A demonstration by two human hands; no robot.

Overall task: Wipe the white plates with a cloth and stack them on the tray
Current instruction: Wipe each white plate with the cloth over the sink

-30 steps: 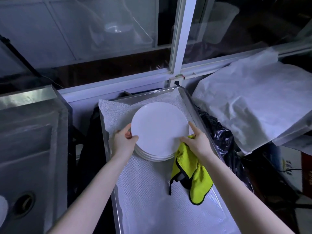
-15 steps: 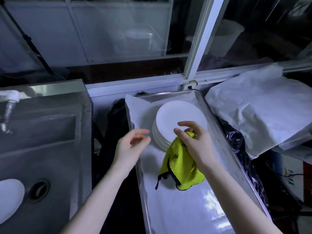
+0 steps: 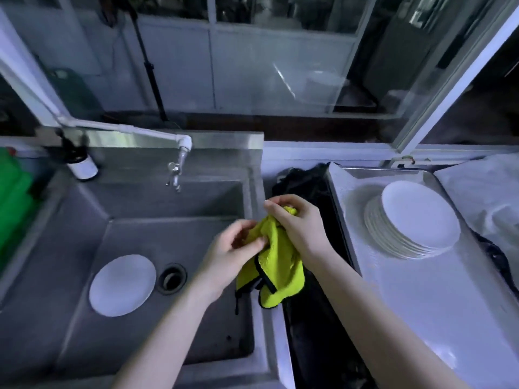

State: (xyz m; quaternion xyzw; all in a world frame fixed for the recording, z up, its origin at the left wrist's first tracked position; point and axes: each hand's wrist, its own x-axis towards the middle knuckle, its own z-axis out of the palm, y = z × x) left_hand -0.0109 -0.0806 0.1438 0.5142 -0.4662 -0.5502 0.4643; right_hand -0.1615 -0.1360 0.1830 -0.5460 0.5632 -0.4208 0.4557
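A yellow cloth (image 3: 276,265) with a black edge hangs between both hands above the right rim of the sink. My left hand (image 3: 230,248) pinches its left part, and my right hand (image 3: 299,226) grips its top. A stack of white plates (image 3: 415,220) stands at the far end of the metal tray (image 3: 427,299), which is lined with white matting. One more white plate (image 3: 122,284) lies flat on the sink's floor, left of the drain.
The steel sink (image 3: 84,248) fills the left half, with a white tap (image 3: 179,161) over it and a drain (image 3: 172,277). A dark bottle (image 3: 80,161) stands at the sink's back left. Black plastic (image 3: 309,276) fills the gap between sink and tray. White wrapping (image 3: 488,197) lies right of the tray.
Both hands left the plate stack on the tray and moved left over the sink's edge. The left hand, empty before, now pinches the cloth. The view turned left toward the sink.
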